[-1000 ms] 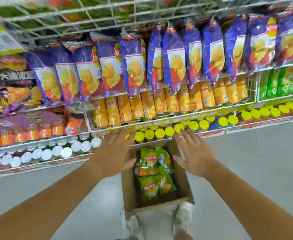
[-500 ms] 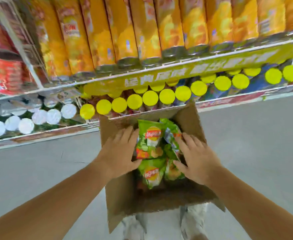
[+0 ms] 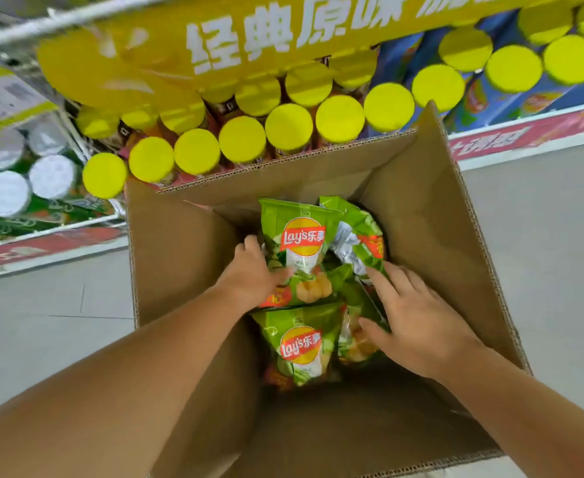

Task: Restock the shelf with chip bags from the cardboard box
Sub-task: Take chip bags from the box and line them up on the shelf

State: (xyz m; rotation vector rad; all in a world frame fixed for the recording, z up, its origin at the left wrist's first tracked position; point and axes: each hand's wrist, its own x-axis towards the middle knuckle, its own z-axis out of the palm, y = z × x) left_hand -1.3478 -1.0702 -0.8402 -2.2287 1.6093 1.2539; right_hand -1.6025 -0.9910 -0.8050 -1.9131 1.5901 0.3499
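Shelf point(image 3: 42, 246): far left to right; yellow-lidded cans point(image 3: 242, 139) in rows
Cardboard box point(image 3: 180, 257): open, just before the shelf
Left hand point(image 3: 249, 274): inside box; grip holding upper chip bag point(image 3: 301, 246) by left edge
Lower chip bag point(image 3: 301, 343): flat, just below
Right hand point(image 3: 418, 322): grip wide; fingers spread on right-side bags point(image 3: 363, 232)

Bare forearms point(image 3: 145, 374); left hand point(image 3: 249, 277), right hand point(image 3: 418, 326)

**Box open above, walled all round**

The cardboard box point(image 3: 432, 215) gapes upward; its upright flaps fence every side. Green chip bags point(image 3: 301, 346) fill the far floor; the near floor lies bare. Yellow-lidded cans point(image 3: 289, 127) crowd beyond the far flap.
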